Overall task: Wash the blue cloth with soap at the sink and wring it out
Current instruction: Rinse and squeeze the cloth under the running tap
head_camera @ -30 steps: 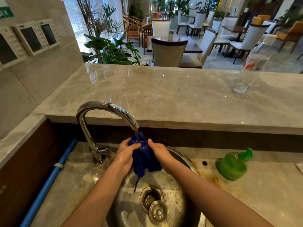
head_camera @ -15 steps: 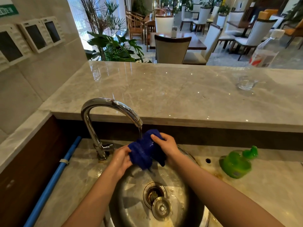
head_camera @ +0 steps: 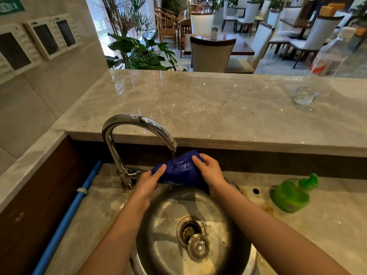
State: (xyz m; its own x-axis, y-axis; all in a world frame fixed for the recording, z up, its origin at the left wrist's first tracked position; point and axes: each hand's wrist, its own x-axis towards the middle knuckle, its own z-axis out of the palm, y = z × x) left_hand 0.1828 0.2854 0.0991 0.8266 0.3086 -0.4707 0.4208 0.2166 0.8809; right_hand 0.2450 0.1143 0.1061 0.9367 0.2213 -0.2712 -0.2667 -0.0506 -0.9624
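The blue cloth (head_camera: 179, 171) is stretched between both hands over the round steel sink (head_camera: 228, 231), directly under the chrome faucet (head_camera: 127, 126). A thin stream of water runs from the spout onto the cloth's middle. My left hand (head_camera: 148, 181) grips its left end. My right hand (head_camera: 208, 169) grips the right end, thumb on top. A green soap dispenser (head_camera: 291, 193) lies on the counter to the right of the sink.
A loose strainer plug (head_camera: 198, 248) lies beside the sink drain (head_camera: 188, 228). A blue pipe (head_camera: 65, 217) runs along the left wall. On the raised marble ledge (head_camera: 198, 108) stand a glass (head_camera: 303, 95) and a plastic bottle (head_camera: 331, 54).
The cloth hung bunched and vertical between my hands; now it is pulled out sideways and held higher under the water stream. My right hand rose toward the spout.
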